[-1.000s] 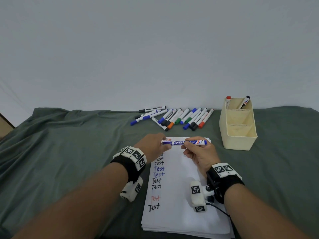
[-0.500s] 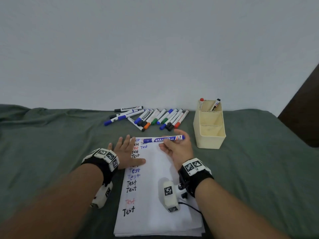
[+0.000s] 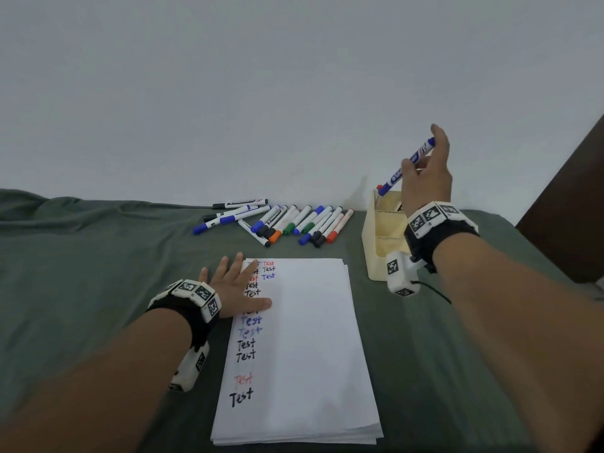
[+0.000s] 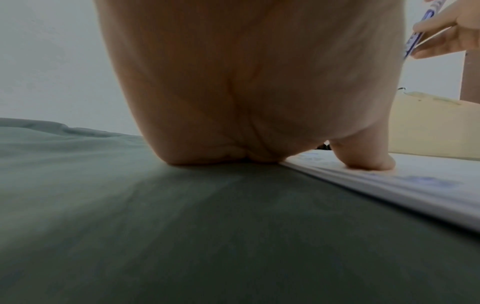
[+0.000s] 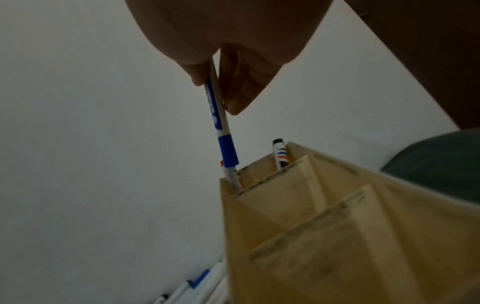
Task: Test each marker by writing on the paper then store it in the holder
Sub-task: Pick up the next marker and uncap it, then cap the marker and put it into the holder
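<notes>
The left hand (image 3: 237, 291) lies flat with fingers spread, its palm on the green cloth (image 3: 81, 273) that covers the bench and its thumb (image 4: 363, 156) pressing the left edge of the paper (image 3: 304, 348). That paper is the top sheet of a white stack. Down its left margin runs a column of the handwritten word "Test" in black, red and blue, and a short second column beside it reads "Test" in red, black and blue.

Beyond the far edge of the paper a loose row of markers (image 3: 294, 223) lies on the cloth, white barrels with blue, black, orange, green and red caps; their printing is too small to read.

To the right stands the cream holder (image 3: 376, 253), split into three compartments. Its far compartment holds a red-capped marker (image 3: 379, 187) and a black-ended marker (image 5: 280, 155).

Above it the right hand (image 3: 428, 178) pinches the blue marker (image 3: 405, 166) between thumb and fingers. The marker is white with a blue printed label, illegible, and a blue cap. It is tilted with the cap down, just at the rim of the far compartment.
</notes>
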